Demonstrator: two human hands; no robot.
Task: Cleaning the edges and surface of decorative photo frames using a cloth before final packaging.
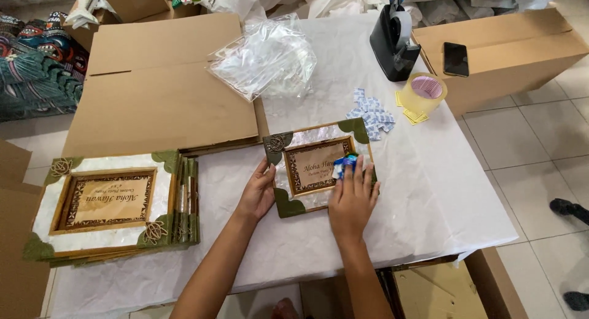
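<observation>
Noting containers first: large flat brown cardboard box (161, 85) lies closed at the table's far left, with a heap of crumpled clear plastic bags (265, 56) resting partly on it; contents of the box not visible. Second brown cardboard box (509, 52) at far right, closed, carries a black phone (456, 58) on its lid. Small rectangular picture frame with pearly shell face and green leaf corners (319, 165) lies flat on the white paper-covered table (429, 190), near the front edge. My left hand (257, 193) grips the frame's left edge, fingers loosely curled around it. My right hand (353, 199) rests fingers spread and flat, pressing a small blue-and-white packet (345, 162) against the frame's right side. Stack of matching larger frames (107, 205) sits at my left.
</observation>
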